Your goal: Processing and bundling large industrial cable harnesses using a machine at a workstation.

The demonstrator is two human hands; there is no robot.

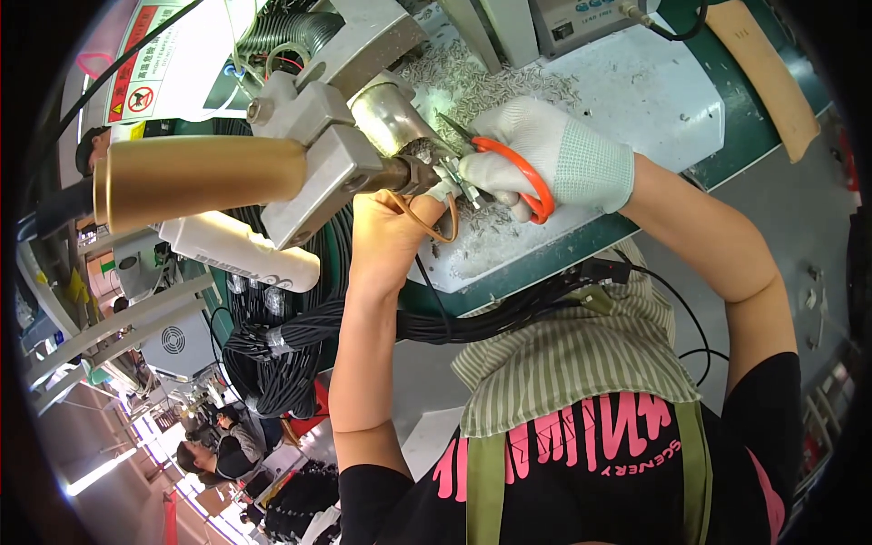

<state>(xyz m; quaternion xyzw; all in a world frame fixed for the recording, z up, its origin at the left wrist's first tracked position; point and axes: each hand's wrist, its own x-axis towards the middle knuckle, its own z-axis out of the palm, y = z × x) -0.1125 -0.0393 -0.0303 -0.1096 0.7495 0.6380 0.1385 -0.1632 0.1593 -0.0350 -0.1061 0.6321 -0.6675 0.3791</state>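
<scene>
My left hand (386,227) is closed at the fingertips around a small metal connector (465,184), just below the end of a metal nozzle (392,118). A thin brown cable (434,229) loops from that hand. My right hand (531,150) wears a white knitted glove and is closed on scissors with orange handles (531,173). Their dark blade tip points up and to the left, beside the nozzle. The right thumb and fingertips are close to the connector; whether they touch it I cannot tell. Part of the left fingers is hidden behind the clamp and fitting.
A gold cylinder (200,177) in a grey clamp (318,173) reaches over the left side. Many small clippings (509,86) litter the white work mat (636,100). Bundled black cables (272,350) hang along the bench edge. A grey control box (581,23) stands behind.
</scene>
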